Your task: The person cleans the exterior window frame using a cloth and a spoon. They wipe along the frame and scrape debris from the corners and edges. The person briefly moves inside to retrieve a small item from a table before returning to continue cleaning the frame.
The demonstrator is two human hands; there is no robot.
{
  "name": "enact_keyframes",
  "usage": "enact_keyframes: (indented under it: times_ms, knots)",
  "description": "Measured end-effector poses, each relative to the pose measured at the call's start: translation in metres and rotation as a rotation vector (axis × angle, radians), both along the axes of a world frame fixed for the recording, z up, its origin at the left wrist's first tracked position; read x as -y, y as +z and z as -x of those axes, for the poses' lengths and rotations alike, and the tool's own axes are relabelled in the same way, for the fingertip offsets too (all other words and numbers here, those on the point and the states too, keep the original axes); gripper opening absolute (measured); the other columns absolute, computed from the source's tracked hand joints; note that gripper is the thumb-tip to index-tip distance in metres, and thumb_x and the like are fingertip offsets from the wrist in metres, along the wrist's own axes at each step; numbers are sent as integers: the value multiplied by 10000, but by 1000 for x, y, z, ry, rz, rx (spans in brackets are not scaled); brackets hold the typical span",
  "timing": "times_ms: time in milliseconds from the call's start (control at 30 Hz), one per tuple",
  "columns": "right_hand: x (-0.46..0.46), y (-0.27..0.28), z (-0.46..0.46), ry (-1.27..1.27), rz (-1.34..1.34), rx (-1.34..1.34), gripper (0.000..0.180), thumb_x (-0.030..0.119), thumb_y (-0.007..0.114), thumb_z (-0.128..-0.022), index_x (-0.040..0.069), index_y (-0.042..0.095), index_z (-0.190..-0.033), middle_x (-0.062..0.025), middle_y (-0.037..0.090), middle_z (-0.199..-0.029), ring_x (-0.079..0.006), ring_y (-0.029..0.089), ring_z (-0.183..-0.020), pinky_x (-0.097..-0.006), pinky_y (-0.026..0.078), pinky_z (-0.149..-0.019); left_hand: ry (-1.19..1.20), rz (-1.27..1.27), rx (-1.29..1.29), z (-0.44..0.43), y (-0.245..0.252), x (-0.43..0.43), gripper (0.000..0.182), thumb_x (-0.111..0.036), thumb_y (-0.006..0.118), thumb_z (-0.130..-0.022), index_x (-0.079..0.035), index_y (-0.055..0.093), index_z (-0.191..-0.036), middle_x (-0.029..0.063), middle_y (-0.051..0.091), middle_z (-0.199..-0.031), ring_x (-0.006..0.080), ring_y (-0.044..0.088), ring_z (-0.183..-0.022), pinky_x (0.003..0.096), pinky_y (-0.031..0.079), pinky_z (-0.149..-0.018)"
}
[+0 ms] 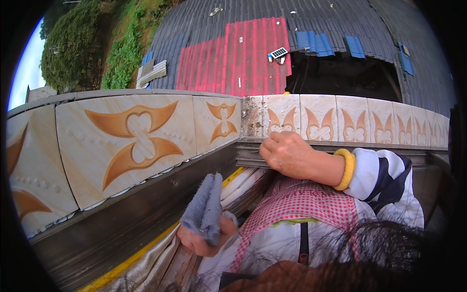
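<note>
A folded grey-blue cloth [204,208] is gripped in my left hand [206,241], low in the middle of the view beside the dark metal window frame [146,189]. My right hand [288,153], with a yellow bangle [344,169] at its wrist, has its fingers curled in at the corner, over the window track [251,151] and against the lower edge of the patterned tiles [282,116]. Whether those fingers hold anything is hidden. Dark specks of dirt mark the tile in the corner [252,116].
Large patterned wall tiles [138,135] run along the left. Beyond the ledge lies a roof of dark and red corrugated sheets [251,58] with a dark opening [343,76] and a small solar panel [279,52]. A yellow strip [135,257] and light fabric [146,266] lie inside the frame.
</note>
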State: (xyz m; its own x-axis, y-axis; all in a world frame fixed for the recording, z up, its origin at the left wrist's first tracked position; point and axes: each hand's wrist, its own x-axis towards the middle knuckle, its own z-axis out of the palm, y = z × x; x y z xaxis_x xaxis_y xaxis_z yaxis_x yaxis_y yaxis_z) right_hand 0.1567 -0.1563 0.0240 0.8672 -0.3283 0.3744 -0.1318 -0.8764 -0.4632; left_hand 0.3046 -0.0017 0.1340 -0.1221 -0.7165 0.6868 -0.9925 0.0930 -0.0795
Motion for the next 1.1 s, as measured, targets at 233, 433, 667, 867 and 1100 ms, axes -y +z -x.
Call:
enact_keyframes:
  times_ms: [233,433,667,867,1100]
  knots:
    - [9,-2,3,-44,-55,-83,107,110,596,-693,27,603,-758,-82,593,-752,-243,626,-761,-346,524,-602,-20,-54,-28,2,9,10,308,-123,578,-817,113,538,-1011,224,641,-839,329,640,-643,371,553,-543]
    - [27,-7,-31,8,-124,-60,114,126,596,-696,45,672,-673,-133,642,-715,-289,665,-742,-406,528,-608,-26,-60,-32,2,9,14,336,-138,604,-801,97,537,-1031,215,629,-842,327,623,-634,378,542,-539]
    - [22,-2,-36,-29,-111,15,127,135,599,-696,47,684,-662,-136,659,-728,-291,674,-782,-404,540,-636,-20,-13,-12,2,7,12,373,-156,635,-783,78,535,-1055,204,614,-845,325,603,-623,386,529,-535]
    - [24,-5,-38,40,-98,-23,120,138,606,-692,41,673,-669,-129,651,-718,-284,660,-755,-400,540,-622,-2,72,32,-4,-4,1,408,-171,662,-767,63,533,-1075,195,601,-847,323,585,-614,393,517,-531]
    - [13,-4,-33,29,-63,-95,128,128,610,-684,15,666,-704,-123,653,-725,-268,659,-746,-370,542,-609,43,294,126,-8,-20,-21,446,-189,696,-739,42,541,-1087,183,582,-847,312,557,-616,395,498,-537]
